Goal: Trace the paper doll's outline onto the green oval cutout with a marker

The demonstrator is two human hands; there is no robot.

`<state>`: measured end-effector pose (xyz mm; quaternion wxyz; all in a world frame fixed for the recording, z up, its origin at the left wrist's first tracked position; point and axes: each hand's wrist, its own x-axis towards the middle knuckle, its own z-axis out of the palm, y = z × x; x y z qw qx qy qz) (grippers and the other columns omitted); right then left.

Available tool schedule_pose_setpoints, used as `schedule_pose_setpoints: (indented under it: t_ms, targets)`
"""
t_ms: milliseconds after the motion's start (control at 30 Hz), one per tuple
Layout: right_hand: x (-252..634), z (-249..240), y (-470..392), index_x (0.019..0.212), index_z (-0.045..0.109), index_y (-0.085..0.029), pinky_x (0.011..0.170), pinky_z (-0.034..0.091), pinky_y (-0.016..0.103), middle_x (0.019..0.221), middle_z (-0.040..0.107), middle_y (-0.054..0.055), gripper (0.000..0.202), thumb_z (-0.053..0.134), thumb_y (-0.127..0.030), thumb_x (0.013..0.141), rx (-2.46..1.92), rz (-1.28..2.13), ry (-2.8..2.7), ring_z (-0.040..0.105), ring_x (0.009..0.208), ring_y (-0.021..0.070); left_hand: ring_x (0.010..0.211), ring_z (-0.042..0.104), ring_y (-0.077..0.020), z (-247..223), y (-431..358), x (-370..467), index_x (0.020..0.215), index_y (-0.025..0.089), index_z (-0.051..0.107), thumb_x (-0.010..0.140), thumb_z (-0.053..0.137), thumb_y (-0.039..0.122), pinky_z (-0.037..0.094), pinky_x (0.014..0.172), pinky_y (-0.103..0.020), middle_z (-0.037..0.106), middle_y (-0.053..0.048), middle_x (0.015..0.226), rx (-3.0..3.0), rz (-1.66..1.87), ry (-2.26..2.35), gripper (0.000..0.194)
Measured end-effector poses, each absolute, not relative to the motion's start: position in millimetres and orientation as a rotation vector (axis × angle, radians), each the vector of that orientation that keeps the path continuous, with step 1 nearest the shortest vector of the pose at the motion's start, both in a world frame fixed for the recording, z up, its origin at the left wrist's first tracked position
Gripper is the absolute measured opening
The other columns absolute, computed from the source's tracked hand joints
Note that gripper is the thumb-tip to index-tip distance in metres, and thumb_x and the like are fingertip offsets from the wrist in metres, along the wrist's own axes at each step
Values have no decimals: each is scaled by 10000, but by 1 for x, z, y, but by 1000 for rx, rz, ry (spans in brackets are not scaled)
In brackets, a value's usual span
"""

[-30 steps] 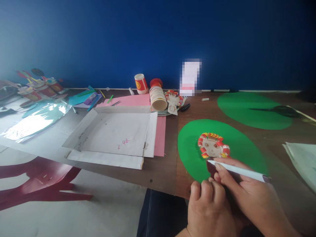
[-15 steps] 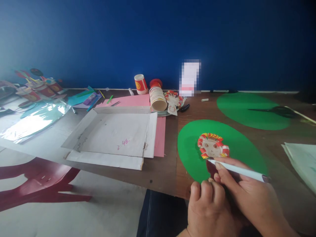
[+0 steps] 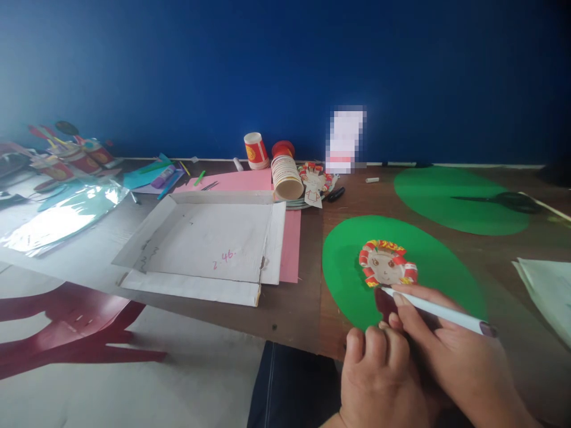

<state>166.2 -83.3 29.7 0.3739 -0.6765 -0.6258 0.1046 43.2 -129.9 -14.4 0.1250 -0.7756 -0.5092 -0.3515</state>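
Right hand [image 3: 455, 348], closed, pinches a white marker [image 3: 439, 306].
Left hand [image 3: 379, 374] curls near the worktop [image 3: 297, 318] front edge, any hold hidden.

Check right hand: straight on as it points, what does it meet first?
Probably the lower edge of the paper face, over the green paper, just ahead of the right hand. Depth is unclear; it might pass above.

"2.46" is handwritten in pink on the white tray [image 3: 200, 229]. Dark scribbles [image 3: 149, 252] at its left cannot be read. The sheet [image 3: 344, 134] is pixelated.
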Motion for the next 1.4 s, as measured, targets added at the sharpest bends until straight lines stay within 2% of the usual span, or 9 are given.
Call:
schedule_pose_setpoints:
  t_ms: [200, 400, 767, 900, 1100, 1267, 1400]
  targets:
    - [162, 33, -84, 800, 765, -298, 664, 614, 339, 686, 761, -5, 219, 631, -468, 838, -1716, 219, -1605, 630, 479, 191, 917, 499, -205, -17, -131, 43, 1153, 78, 804, 959, 692, 283, 411, 868, -387, 607, -58, 1046, -2272, -1022, -1487, 303]
    - [163, 29, -85, 813, 760, -300, 668, 610, 344, 711, 771, 1, 239, 624, -495, 843, -1742, 216, -1591, 670, 528, 205, 945, 497, -217, -15, -132, 44, 1161, 105, 810, 931, 750, 372, 415, 895, -391, 594, -59, 1058, -2274, -963, -1502, 358]
    - [163, 30, -84, 807, 750, -309, 647, 607, 359, 707, 765, 11, 239, 615, -501, 854, -1740, 202, -1611, 676, 536, 219, 953, 494, -234, -16, -132, 42, 1134, 139, 824, 913, 732, 312, 416, 900, -384, 605, -70, 1051, -2275, -906, -1479, 295]
    - [162, 30, -84, 819, 759, -301, 634, 602, 356, 692, 756, 9, 254, 614, -506, 856, -1756, 199, -1602, 632, 482, 203, 951, 497, -227, -15, -132, 42, 1177, 106, 811, 939, 699, 309, 416, 910, -384, 603, -73, 1062, -2277, -929, -1479, 332]
    - [162, 31, -85, 821, 747, -307, 585, 575, 343, 691, 756, 3, 249, 611, -512, 852, -1752, 242, -1606, 648, 500, 205, 957, 518, -222, -19, -132, 44, 1183, 90, 804, 977, 617, 258, 421, 911, -381, 603, -75, 1064, -2253, -1007, -1505, 325]
    - [165, 31, -84, 822, 742, -313, 591, 583, 347, 683, 750, 4, 252, 619, -530, 853, -1771, 254, -1607, 658, 507, 213, 1016, 525, -235, -23, -133, 43, 1217, 95, 799, 969, 599, 242, 438, 939, -383, 615, -86, 1112, -2235, -1013, -1478, 351]
    - [166, 29, -84, 822, 748, -316, 616, 596, 350, 683, 752, 5, 255, 619, -531, 867, -1762, 232, -1616, 708, 566, 228, 1107, 529, -270, -25, -134, 40, 1251, 152, 803, 972, 615, 285, 441, 991, -387, 643, -102, 1212, -2238, -954, -1461, 362]
